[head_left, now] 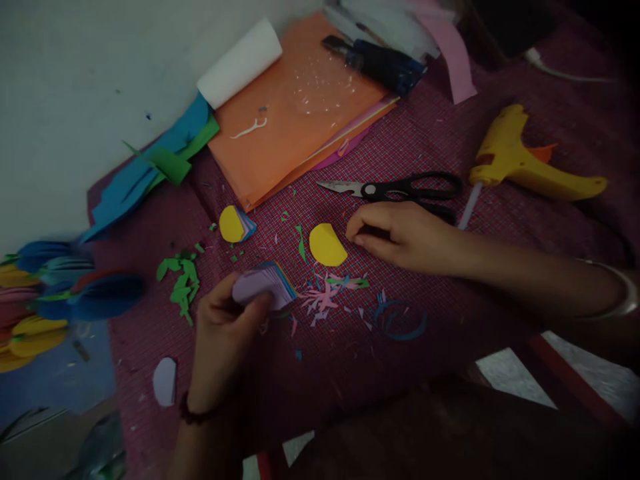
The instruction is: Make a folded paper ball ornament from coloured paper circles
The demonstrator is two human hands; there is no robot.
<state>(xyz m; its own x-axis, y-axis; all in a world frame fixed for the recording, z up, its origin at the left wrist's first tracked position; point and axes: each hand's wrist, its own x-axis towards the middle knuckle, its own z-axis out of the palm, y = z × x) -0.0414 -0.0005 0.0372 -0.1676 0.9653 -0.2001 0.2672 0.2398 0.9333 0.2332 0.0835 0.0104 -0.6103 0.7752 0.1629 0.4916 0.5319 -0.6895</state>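
My left hand [225, 327] is closed on a stack of cut paper pieces [265, 287], lilac on top with blue and yellow edges fanned out at the right. My right hand [400, 237] has its fingers curled together just right of a flat yellow paper piece [327, 245], round with one straight edge. Whether anything is between those fingertips is hidden. Above the left hand lies a smaller fanned stack with a yellow top [231, 224]. Black-handled scissors [370, 190] lie behind my right hand, which covers part of their handles.
A yellow glue gun [520, 160] rests at the right. Orange sheets [280, 133], a white roll [240, 63] and blue paper [135, 177] lie at the back. Green scraps [183, 283] and pink scraps [325, 293] litter the checked cloth. Colourful paper shapes [40, 300] stand left; a lilac piece [165, 381] lies nearer.
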